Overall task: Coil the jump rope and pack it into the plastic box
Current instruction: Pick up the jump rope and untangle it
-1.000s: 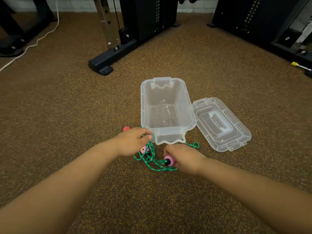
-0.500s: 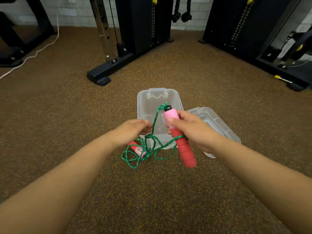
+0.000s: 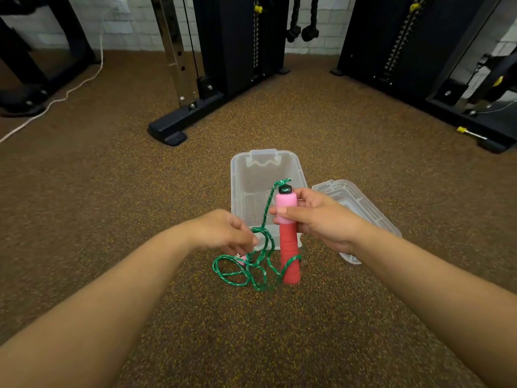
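Since the earlier frame, the handle [image 3: 288, 236] has been brought nearly upright, where half a second before it was tilted with its red end swung toward the camera. It is gripped by the right hand [image 3: 321, 219] around its pink upper part, thumb in front and fingers behind, with the red lower part hanging free. From its black cap the green rope [image 3: 258, 264] is led down to the left hand [image 3: 223, 232], whose fingers are closed on it; below that hand the rope hangs in loose tangled loops, one strand crossing the red part. A second handle [image 3: 242, 259] is just seen among the loops. Behind the hands the box [image 3: 243, 175] stands open on the floor [image 3: 112, 191], with the lid [image 3: 363, 203] lying just beside it on the right.
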The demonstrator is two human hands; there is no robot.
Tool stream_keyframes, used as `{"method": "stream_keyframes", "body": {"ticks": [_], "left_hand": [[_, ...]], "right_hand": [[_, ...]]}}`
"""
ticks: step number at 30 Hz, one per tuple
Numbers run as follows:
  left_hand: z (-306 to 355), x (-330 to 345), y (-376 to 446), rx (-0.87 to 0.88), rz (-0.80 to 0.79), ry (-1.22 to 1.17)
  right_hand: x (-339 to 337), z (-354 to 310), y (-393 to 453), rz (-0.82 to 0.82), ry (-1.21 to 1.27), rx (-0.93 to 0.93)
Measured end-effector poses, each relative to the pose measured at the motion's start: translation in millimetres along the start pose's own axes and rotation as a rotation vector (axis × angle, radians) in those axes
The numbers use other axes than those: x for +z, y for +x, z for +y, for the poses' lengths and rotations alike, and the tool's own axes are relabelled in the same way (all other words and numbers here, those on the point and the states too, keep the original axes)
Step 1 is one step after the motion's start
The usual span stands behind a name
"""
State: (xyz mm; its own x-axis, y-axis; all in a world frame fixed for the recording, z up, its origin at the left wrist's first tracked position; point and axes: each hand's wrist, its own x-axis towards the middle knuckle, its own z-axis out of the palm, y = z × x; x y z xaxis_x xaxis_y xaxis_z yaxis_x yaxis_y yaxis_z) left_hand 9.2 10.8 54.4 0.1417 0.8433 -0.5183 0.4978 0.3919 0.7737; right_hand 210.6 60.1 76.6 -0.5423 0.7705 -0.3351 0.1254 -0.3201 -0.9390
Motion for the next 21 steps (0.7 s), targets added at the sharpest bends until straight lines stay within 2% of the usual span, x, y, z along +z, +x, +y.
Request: {"method": "stream_keyframes", "body": {"ticks": [4,7,9,12,16,18,21], "left_hand": [[-4.0,13.9,1.2,0.011,-0.09,0.016],[-8.0,28.4,5.9,0.033,-0.159,-0.061],[-6.1,27.8,5.9,0.058,-0.152,-0.123],[-1.0,22.2,2.6,0.072,-0.168,-0.292],[3.7,18.8,3.9,-0.086,-0.237,-0.589],[7.5,15.0,4.0,-0.103,-0.175,-0.779],[15.6,10.5,0.8,-0.009,-0.023,-0.93]], "right_hand": [[4.6,2.2,6.1,0.112,0.066,0.001],[10.7,4.7,12.0,0.177,0.155,-0.007],[11.3,5.1,14.1,0.182,0.16,-0.016],[9.8,5.5,11.2,0.095,0.117,-0.02],[14.9,9.0,2.5,-0.032,0.106,-0.021],[18.7,13.2,-3.0,-0.118,0.109,-0.018],[26.2,27.4,-13.4,-0.188,-0.126,-0.078]]}}
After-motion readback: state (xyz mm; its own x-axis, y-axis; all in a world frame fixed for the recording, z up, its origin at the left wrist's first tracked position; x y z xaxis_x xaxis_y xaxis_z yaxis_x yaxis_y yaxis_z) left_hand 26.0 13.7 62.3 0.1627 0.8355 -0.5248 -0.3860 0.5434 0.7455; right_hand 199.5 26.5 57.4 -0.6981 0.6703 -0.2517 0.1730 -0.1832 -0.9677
